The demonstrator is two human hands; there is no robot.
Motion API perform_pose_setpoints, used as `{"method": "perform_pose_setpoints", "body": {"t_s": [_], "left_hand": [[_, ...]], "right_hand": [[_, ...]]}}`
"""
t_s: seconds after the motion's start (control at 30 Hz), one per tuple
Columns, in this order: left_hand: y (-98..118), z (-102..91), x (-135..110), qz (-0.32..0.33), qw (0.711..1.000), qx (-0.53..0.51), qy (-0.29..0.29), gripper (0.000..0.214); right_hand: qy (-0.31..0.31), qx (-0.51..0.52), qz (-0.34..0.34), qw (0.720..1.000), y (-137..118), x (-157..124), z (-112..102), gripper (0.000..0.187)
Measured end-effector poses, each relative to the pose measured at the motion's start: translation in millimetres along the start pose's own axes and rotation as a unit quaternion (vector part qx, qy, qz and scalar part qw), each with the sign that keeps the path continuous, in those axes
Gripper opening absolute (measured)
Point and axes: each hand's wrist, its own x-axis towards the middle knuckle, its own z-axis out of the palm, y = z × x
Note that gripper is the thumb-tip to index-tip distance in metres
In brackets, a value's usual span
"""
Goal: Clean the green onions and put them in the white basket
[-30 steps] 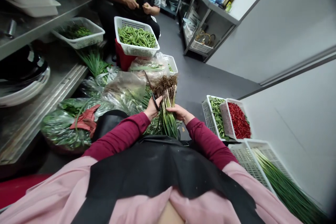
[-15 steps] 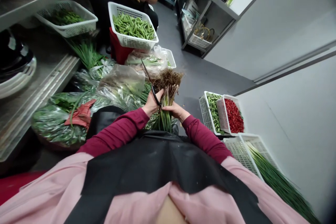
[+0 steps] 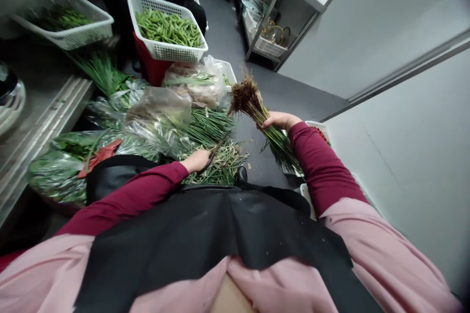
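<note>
We see right hand (image 3: 278, 120) gripping rooted green bunch (image 3: 257, 108), right of centre; left hand (image 3: 195, 160) gripping scissors (image 3: 211, 157), centre, beside trimmings (image 3: 231, 162); white basket (image 3: 169, 53) upper left.

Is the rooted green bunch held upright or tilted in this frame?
Tilted: in the right hand, the bunch slants, its brown roots toward the upper left, green leaves toward the lower right.

A single head-worn camera looks forward and down over its wearer's smooth black apron (image 3: 205, 234), nearest the lens, past the bare left hand (image 3: 198, 160) and bare right hand (image 3: 281, 121) at mid-depth, toward a white perforated plastic basket (image 3: 172, 53) farther off, upper left.
</note>
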Motion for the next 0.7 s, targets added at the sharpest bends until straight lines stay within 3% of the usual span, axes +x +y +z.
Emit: {"method": "perform_pose_setpoints", "body": {"t_s": [0.1,0.23,0.47,0.57,0.7], "left_hand": [[9,7.4,-2,0.019,0.999,0.003,-0.038,0.02],[13,7.0,0,0.018,0.995,-0.072,-0.06,0.011],[13,8.0,4,0.048,0.984,-0.171,-0.005,0.009],[14,8.8,2,0.027,0.978,-0.205,0.008,0.012],[12,6.5,-1,0.045,0.972,-0.228,0.014,0.013]], "right_hand": [[-0.04,0.008,0.054,0.998,12,-3,8,0.024],[-0.066,0.066,0.073,0.993,37,-6,38,0.026],[-0.161,0.178,0.057,0.969,64,5,91,0.027],[-0.163,0.209,0.043,0.963,69,8,101,0.027],[-0.183,0.222,0.044,0.957,73,9,102,0.027]]}}
